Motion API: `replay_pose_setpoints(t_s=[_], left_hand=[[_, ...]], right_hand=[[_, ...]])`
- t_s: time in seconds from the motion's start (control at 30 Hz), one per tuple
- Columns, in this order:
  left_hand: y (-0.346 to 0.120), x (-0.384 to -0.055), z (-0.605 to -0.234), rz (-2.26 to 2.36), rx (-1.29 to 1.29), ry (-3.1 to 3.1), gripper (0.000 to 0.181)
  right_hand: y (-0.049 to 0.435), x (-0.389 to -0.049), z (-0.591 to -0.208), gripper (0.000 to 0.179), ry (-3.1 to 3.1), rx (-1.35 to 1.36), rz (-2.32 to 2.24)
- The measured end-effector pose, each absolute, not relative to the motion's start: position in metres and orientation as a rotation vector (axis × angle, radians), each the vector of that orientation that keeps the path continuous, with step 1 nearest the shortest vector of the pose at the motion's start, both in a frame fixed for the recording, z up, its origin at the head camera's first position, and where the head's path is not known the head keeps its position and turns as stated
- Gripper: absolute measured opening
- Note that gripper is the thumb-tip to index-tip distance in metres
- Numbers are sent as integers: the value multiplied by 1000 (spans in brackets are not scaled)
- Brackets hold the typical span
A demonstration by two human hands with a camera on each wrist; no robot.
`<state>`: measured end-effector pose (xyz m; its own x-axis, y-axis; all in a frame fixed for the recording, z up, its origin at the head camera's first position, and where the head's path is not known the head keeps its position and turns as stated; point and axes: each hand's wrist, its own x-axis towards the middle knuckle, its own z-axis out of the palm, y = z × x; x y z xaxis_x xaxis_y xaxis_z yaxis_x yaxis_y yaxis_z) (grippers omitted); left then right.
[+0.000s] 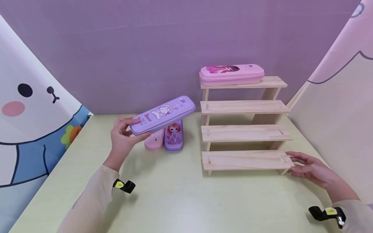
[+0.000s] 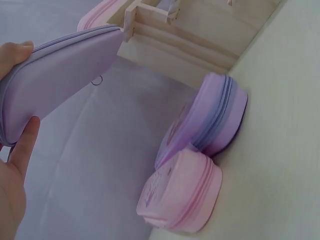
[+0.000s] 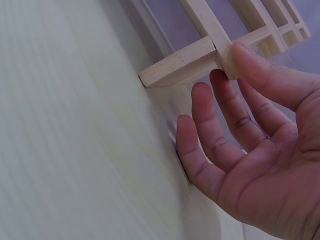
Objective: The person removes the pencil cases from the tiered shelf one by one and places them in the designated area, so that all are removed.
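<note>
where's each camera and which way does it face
Head: on the head, facing forward and down at the wooden rack; left hand, right hand and both forearms show.
Left wrist: on that wrist, facing the raised lilac case, and the pink case and purple case on the table; part of the left hand shows.
Right wrist: on that wrist, facing the rack's end; most of the right hand shows.
Shared by head and left wrist: lilac case.

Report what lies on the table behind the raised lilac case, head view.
A pink case and a purple case lie on the table; the lilac case hides their far parts.
</note>
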<state>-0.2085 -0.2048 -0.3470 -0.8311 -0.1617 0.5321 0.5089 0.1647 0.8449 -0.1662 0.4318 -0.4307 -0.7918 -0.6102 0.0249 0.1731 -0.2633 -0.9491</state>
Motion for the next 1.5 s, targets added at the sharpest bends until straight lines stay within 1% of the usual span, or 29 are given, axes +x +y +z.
replay_pose_setpoints(t_s=[0.53, 0.8, 1.1, 1.5], left_hand=[[-228, -201, -356, -1600, -115, -1993, 47], [-235, -200, -359, -1580, -59, -2008, 46], [-241, -197, -363, -1545, 94, -2052, 47], [-249, -198, -367, -1512, 165, -2020, 49]], right_hand=[[431, -166, -431, 61, 1499, -538, -2095], [432, -166, -432, 61, 1511, -547, -2094], [430, -167, -433, 62, 1485, -567, -2089], [432, -167, -431, 61, 1532, -532, -2083]])
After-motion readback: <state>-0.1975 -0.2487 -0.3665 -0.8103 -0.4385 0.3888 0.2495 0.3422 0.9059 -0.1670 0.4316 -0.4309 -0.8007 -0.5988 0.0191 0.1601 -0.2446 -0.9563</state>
